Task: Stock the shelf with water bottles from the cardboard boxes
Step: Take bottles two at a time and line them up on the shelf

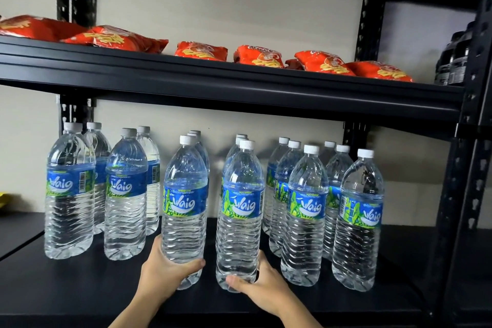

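Several clear water bottles with blue labels and white caps stand in rows on the black lower shelf [80,282]. My left hand [162,271] grips the base of one upright bottle [185,210] at the front middle. My right hand [259,287] grips the base of a second upright bottle [241,218] just to its right. Both bottles stand at the front of their rows, with more bottles behind them. No cardboard box is in view.
Red snack bags [202,51] lie along the upper shelf [239,88]. Dark bottles [454,58] stand at its far right. Black uprights [463,194] frame the right side. Bottle rows flank both held bottles, such as a left one [70,192] and a right one [359,221].
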The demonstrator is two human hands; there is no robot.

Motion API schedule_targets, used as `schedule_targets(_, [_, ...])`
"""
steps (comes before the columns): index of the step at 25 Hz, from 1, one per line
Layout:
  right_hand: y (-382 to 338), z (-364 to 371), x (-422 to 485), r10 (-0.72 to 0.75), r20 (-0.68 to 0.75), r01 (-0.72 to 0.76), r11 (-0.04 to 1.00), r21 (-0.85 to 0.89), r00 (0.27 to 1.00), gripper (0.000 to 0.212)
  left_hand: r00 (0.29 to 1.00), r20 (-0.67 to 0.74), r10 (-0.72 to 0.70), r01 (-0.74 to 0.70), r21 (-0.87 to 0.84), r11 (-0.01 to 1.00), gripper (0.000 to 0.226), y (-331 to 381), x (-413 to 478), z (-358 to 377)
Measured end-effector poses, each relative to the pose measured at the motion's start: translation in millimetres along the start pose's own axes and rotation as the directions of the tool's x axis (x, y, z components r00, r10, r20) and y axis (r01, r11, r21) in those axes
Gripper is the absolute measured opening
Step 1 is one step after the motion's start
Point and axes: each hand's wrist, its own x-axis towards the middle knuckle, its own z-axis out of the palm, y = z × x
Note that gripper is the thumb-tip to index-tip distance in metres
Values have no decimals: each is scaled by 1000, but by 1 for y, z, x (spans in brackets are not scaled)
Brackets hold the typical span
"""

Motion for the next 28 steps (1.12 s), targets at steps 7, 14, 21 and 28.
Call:
schedule_targets(7, [0,1,-1,-38,-26,38,999,3,999,85,1000,7,-1,1,22,1000,77,3,-2,-1])
schedule_targets(14, [2,3,3,-19,-27,18,999,-32,999,100,1000,25,0,-1,37,999,78,2,-1,-2])
schedule_targets(21, [-1,2,1,-9,-6,9,1000,-21,1000,107,999,41,2,-4,37,999,78,6,-3,-3])
schedule_targets(28, [-2,2,0,17,2,-17,1000,-18,1000,103,999,38,-11,9,41,999,76,9,-5,-5])
